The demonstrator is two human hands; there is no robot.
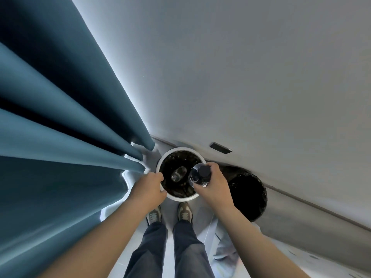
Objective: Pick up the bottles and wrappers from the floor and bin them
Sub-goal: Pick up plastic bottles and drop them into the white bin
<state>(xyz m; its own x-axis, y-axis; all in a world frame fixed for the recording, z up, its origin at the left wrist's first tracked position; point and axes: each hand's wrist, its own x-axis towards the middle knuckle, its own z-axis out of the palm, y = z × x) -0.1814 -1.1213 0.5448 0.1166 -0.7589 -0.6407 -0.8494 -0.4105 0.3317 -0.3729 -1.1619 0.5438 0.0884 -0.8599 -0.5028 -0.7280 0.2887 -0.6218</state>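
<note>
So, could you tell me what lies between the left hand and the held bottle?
Head view: the open white-rimmed bin, a clear bottle lying inside.

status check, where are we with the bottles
Right hand grips capped bottle over white-rimmed bin. Left hand at rim, grip unclear. Second bottle already inside. Nothing blocking.

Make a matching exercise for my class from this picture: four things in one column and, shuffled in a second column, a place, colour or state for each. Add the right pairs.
Things
1. dark-capped bottle
2. clear bottle
3. curtain
4. black bin

Descriptions
A. lying inside the white-rimmed bin
B. teal, hanging at the left
C. gripped by the right hand
D. by the wall, right of the white-rimmed bin

Pairs: 1-C, 2-A, 3-B, 4-D
</note>
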